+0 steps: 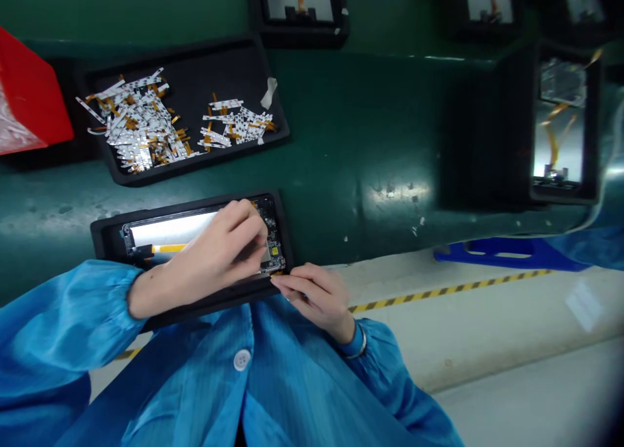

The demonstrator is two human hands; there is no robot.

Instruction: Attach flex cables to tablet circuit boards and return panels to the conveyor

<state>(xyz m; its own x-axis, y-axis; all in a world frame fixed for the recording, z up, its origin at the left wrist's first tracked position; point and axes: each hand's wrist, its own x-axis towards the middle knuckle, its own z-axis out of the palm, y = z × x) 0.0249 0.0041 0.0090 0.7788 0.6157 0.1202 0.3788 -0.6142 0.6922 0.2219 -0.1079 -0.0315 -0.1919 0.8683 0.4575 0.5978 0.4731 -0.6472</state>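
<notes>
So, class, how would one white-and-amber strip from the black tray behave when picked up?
The strips look thin and ribbon-like, so probably light and floppy. Lying tangled in a heap, one would likely snag its neighbours. The narrow amber tails may crease.

Left hand (214,252) on circuit board (270,232) in black tray (107,236) — right hand (316,297) at tray corner.

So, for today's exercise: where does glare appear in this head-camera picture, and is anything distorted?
Head view: glare makes a pale patch on the green workbench, and a white shine on the screen in the far-right black tray; the wide lens curves the frame's right side.
</notes>
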